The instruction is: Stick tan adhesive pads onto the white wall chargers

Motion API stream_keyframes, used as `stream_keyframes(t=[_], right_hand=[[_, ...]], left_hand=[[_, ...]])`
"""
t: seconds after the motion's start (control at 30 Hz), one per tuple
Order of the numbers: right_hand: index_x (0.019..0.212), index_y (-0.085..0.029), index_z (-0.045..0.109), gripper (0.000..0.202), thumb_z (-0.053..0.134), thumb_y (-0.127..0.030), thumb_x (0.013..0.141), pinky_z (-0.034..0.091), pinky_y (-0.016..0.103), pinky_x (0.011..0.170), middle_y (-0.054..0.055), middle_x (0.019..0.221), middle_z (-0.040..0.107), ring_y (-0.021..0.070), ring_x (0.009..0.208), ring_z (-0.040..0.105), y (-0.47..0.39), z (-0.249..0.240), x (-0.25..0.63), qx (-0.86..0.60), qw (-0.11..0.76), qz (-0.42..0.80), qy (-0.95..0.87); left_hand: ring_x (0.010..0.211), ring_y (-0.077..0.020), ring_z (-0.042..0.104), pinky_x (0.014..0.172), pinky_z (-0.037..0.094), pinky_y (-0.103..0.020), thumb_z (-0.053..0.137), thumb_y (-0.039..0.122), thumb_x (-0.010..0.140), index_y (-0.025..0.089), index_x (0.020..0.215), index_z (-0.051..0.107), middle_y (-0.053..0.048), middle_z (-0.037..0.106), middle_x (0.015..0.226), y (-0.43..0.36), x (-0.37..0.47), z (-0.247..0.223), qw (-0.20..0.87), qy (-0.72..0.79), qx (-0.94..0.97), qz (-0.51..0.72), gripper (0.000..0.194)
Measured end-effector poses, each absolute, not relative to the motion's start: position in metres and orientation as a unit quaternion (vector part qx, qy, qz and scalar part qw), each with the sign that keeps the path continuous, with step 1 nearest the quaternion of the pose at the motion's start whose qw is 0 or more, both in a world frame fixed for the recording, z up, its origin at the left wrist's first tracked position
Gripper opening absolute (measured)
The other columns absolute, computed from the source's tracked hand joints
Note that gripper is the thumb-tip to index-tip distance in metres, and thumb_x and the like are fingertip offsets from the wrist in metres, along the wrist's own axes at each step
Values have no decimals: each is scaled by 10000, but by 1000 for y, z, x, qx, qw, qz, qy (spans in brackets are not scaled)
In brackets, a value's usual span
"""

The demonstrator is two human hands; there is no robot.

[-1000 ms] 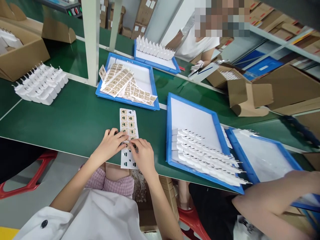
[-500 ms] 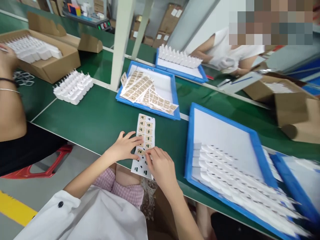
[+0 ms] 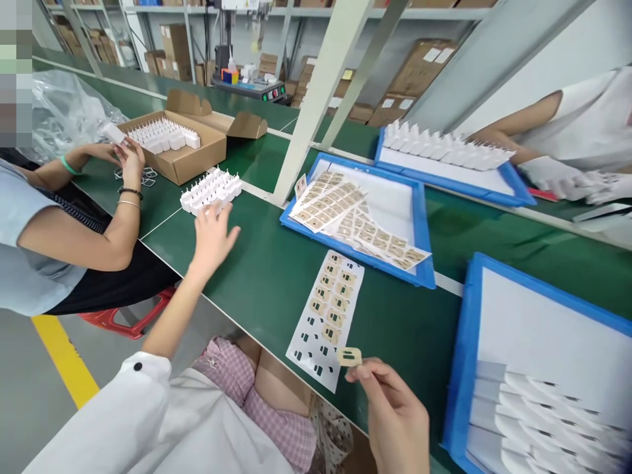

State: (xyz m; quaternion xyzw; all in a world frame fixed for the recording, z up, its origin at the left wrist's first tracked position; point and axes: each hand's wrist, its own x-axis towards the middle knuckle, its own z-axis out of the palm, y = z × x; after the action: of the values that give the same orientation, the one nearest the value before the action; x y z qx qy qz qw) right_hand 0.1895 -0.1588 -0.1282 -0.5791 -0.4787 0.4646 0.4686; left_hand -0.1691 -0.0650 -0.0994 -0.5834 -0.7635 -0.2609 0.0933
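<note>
Between the thumb and finger of my right hand (image 3: 395, 411) is a small tan sticker (image 3: 349, 357) with dark cut-outs showing through. Just left of it, the white sticker sheet (image 3: 309, 359) lies on the green table, tan stickers in its upper part and bare backing lower down. My left hand (image 3: 213, 238) reaches to the far left with fingers apart, at the near side of a group of white plastic pieces (image 3: 212, 187) with thin upright tips. Its fingertips overlap the nearest pieces; whether they touch cannot be told.
A blue tray (image 3: 424, 230) holds more sticker sheets. Another blue tray (image 3: 459, 368) at right holds rows of white pieces. A third tray (image 3: 513, 181) stands behind, near a gloved co-worker. At left, another person handles a white piece beside a cardboard box (image 3: 185, 164). A white post (image 3: 316, 99) rises mid-table.
My right hand has peeled a sticker off the sheet and drawn it toward me. My left hand has left the sheet and moved left to the white pieces. The view has turned left.
</note>
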Motion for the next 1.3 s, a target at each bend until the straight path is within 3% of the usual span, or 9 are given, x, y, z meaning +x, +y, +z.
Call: stream_keyframes(t=[0.17,0.3,0.53,0.7,0.83,0.93,1.1,1.2,1.3], right_hand=[[588,-185,666,524,893,-655,540,464,281,619,17,606,577,160,636,537,-167,-132,179,-577,466,538,-401],[588,-188,674,521,913,-645,513,475,276,626,16,610,587,154,632,537,-171,-129,177,-577,469,547,-386],[586,-189,658,496,881,-632,602,477,295,599,12,610,559,163,615,537,-174,-134,179,-565,467,544,-409],[623,-188,679,424,873,-562,671,490,289,628,20,662,569,164,652,555,-181,-139,182,-544,462,574,-401],[639,-195,672,408,847,-557,710,493,297,635,18,667,566,170,660,555,-189,-138,179,-536,468,578,-399],[636,-197,658,393,827,-535,746,486,301,626,19,668,565,172,658,552,-190,-133,177,-527,474,577,-405],[613,-188,627,373,816,-463,781,469,275,607,7,637,553,149,637,557,-187,-105,160,-455,541,572,-416],[644,-197,608,333,792,-421,808,446,253,568,-13,631,546,123,585,532,-194,-80,140,-419,596,556,-400],[693,-208,593,280,727,-382,865,438,246,548,-27,645,533,108,552,500,-208,-63,122,-393,612,570,-382]], left_hand=[[1293,-435,463,1044,436,-572,511,182,909,109,1316,580,-227,590,1331,-46,-227,-98,108,-805,-530,-242,420],[1244,-405,514,1045,451,-533,519,177,893,106,1341,522,-213,581,1289,-47,-232,-106,101,-809,-530,-235,455],[1217,-369,587,1068,472,-466,585,131,799,95,1250,539,-227,515,1337,-55,-237,-100,40,-823,-526,-210,455],[1174,-432,609,1038,479,-539,607,115,718,52,1250,520,-242,622,1176,-63,-241,-101,-25,-850,-492,-188,542],[1217,-477,585,1064,431,-612,573,144,745,40,1144,567,-293,614,1194,-66,-240,-100,-59,-841,-488,-225,412],[1230,-400,610,1094,444,-555,565,230,810,112,1165,565,-227,632,1253,-79,-226,-94,-98,-787,-536,-289,375],[1201,-228,655,1007,533,-372,482,407,957,226,1319,393,-145,608,1372,-135,-153,-95,-207,-627,-622,-421,414],[1004,-187,669,862,539,-325,600,398,951,262,1288,459,-103,623,1257,-170,-97,-97,-363,-418,-635,-539,390],[921,-184,595,773,504,-303,633,543,911,249,1263,542,-72,588,1104,-190,-54,-94,-450,-291,-625,-568,467]])
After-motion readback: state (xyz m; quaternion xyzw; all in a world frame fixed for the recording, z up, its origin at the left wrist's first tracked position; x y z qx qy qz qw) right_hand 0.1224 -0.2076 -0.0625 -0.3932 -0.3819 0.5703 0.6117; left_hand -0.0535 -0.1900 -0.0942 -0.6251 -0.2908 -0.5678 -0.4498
